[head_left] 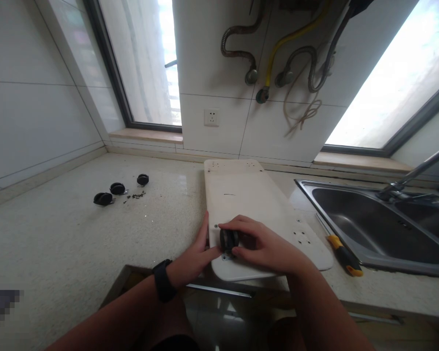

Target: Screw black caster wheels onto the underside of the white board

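Note:
A black caster wheel stands on its metal mounting plate at the near left corner of a white board. My right hand reaches across the board with fingers and thumb closed around the wheel. At the board's left edge, my left hand grips the side, its thumb lying on top close to the caster's plate. Small holes show at the board's other corners; the near right group has no caster on it. To the right of the board lies a screwdriver with a yellow and black handle.
Several small screws lie on the pale counter at left, near three more black casters. A steel sink with a tap is at right. Hoses and a socket are on the wall.

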Tool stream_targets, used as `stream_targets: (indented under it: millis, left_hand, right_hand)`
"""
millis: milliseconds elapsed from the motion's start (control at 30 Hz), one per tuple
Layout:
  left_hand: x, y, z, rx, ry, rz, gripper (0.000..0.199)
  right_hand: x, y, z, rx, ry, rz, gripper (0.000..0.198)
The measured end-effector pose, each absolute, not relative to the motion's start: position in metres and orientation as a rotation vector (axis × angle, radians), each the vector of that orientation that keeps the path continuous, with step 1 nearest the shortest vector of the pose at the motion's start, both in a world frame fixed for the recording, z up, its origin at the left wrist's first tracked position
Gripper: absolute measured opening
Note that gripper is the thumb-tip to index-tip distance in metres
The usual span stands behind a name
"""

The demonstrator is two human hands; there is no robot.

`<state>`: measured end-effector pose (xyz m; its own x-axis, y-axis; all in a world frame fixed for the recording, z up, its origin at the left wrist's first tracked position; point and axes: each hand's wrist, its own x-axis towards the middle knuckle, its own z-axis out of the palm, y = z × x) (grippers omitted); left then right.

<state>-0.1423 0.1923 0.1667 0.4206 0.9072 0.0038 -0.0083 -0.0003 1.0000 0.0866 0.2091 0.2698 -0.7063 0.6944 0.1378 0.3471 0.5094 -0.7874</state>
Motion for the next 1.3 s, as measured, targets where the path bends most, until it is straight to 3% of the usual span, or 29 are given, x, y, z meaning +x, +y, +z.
stream_targets:
  millis: [900, 1167, 1300]
  left_hand:
    - [-0.142, 0.193, 0.166, 1.345, 0.842, 0.923, 0.109]
    - [-0.142, 0.194, 0.165, 1.359, 0.834, 0.935, 0.106]
    - [-0.141, 0.193, 0.166, 1.371, 0.856, 0.951, 0.104]
  right_hand:
    - [0.086, 0.21, 0.27, -0.855, -2.316, 1.007, 0.055]
    - [0.089, 0.209, 0.269, -0.9, -2.292, 1.004, 0.065]
    - [0.1, 0.2, 0.27, -0.938, -2.255, 0.835, 0.058]
